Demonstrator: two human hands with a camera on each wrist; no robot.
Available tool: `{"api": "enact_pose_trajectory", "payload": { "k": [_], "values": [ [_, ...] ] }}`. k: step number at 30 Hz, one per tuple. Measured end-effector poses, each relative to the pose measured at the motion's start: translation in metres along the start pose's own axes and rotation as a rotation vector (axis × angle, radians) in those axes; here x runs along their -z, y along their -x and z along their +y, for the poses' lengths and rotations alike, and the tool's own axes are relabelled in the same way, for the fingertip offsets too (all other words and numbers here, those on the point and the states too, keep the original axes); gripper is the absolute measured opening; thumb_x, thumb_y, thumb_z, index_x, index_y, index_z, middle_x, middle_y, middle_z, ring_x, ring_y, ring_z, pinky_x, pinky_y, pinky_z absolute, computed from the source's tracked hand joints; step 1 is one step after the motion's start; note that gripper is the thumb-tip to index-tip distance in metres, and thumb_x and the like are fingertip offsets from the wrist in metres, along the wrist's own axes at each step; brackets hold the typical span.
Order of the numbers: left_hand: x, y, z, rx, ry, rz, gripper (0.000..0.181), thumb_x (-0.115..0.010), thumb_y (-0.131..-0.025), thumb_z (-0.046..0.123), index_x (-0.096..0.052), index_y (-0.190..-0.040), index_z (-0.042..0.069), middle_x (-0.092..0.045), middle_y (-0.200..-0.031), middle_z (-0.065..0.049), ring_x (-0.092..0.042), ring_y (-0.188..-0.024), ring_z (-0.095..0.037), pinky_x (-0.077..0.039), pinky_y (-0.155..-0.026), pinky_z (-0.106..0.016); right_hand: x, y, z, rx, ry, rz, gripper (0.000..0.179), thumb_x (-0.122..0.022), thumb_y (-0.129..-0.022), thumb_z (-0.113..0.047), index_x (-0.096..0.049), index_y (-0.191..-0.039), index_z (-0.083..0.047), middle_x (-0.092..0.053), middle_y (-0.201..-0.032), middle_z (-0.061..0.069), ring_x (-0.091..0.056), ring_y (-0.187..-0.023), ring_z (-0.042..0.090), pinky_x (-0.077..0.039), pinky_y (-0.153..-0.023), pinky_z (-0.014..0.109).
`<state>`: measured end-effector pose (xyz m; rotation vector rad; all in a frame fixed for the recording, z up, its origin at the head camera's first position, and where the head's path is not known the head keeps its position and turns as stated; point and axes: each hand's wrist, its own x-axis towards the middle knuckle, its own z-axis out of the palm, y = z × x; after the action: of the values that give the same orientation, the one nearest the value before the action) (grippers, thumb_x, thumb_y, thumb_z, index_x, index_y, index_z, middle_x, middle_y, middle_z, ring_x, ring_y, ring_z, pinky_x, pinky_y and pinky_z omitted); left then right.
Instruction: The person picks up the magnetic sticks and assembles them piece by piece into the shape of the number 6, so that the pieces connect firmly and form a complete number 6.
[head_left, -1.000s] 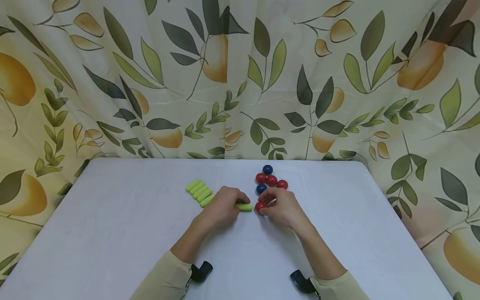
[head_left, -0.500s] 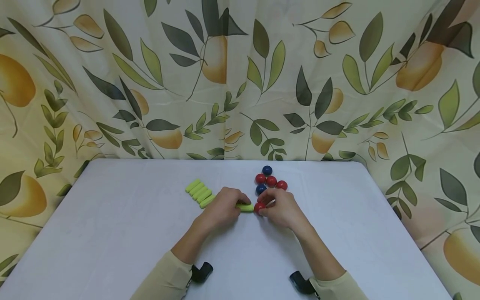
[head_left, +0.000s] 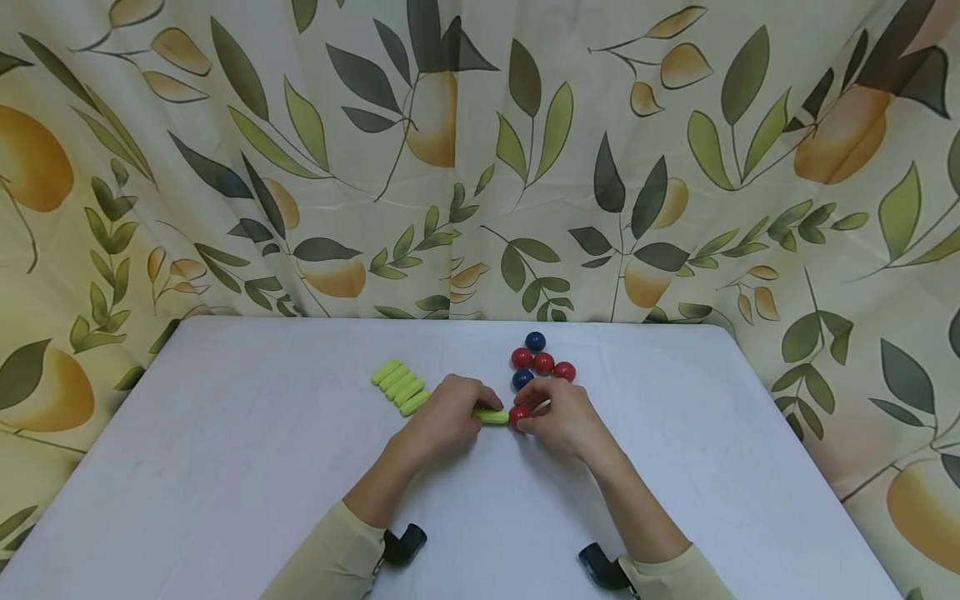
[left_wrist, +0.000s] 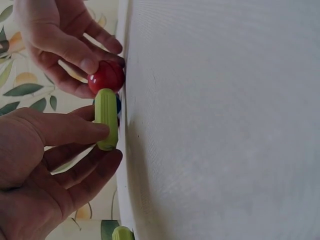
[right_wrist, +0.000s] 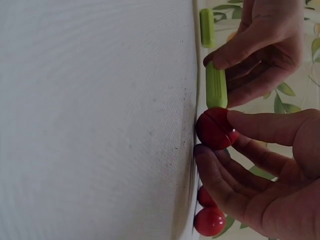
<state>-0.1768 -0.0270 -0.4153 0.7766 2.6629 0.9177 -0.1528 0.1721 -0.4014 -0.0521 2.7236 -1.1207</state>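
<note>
My left hand (head_left: 447,412) pinches a ridged lime-green stick (left_wrist: 106,120) between thumb and fingers. Thumb and fingertips of my right hand (head_left: 562,417) hold a glossy red ball (right_wrist: 216,128) with a groove around it. One end of the green stick meets the side of this ball, low over the white table. In the head view the ball (head_left: 519,417) is partly covered by the right fingers, and much of the stick lies behind the left hand.
Several more green sticks (head_left: 405,389) lie in a slanted row left of the left hand. Beyond the right hand sit red balls (head_left: 543,363) and dark blue balls (head_left: 535,341). The white table (head_left: 247,467) ends at the back before a leaf-and-fruit patterned curtain (head_left: 480,167).
The green stick and the red ball have come together, closing a small gap between them. Both hands have hardly moved, and the other sticks and balls stay where they were.
</note>
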Motion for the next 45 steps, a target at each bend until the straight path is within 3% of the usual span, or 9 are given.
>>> {"api": "enact_pose_trajectory", "payload": {
  "k": [18, 30, 45],
  "values": [
    [0.0, 0.001, -0.002, 0.018, 0.017, -0.001, 0.03, -0.068, -0.091, -0.005, -0.079, -0.115, 0.008, -0.078, -0.112, -0.004, -0.069, -0.11, -0.02, -0.055, -0.102, -0.039, 0.001, 0.0, 0.003, -0.002, 0.002, -0.01, 0.025, -0.084, -0.086, -0.008, -0.077, -0.109, -0.011, -0.074, -0.1, 0.005, -0.069, -0.089, 0.02, -0.061, -0.078, 0.035],
    [0.007, 0.004, -0.004, 0.042, 0.027, 0.009, 0.032, -0.068, -0.088, -0.008, -0.08, -0.114, 0.007, -0.078, -0.108, -0.005, -0.066, -0.093, -0.017, -0.057, -0.091, -0.035, 0.002, 0.001, 0.003, -0.007, 0.004, -0.006, 0.024, -0.084, -0.085, -0.009, -0.077, -0.108, -0.012, -0.074, -0.099, 0.005, -0.068, -0.089, 0.021, -0.06, -0.077, 0.035],
    [0.014, 0.005, -0.016, 0.106, 0.04, 0.023, 0.027, -0.066, -0.093, -0.002, -0.08, -0.114, 0.009, -0.075, -0.102, -0.002, -0.064, -0.096, -0.017, -0.056, -0.092, -0.036, 0.002, -0.001, 0.002, -0.002, 0.013, -0.012, 0.025, -0.084, -0.086, -0.01, -0.077, -0.109, -0.012, -0.073, -0.1, 0.005, -0.067, -0.09, 0.021, -0.061, -0.078, 0.035]
  ]
}}
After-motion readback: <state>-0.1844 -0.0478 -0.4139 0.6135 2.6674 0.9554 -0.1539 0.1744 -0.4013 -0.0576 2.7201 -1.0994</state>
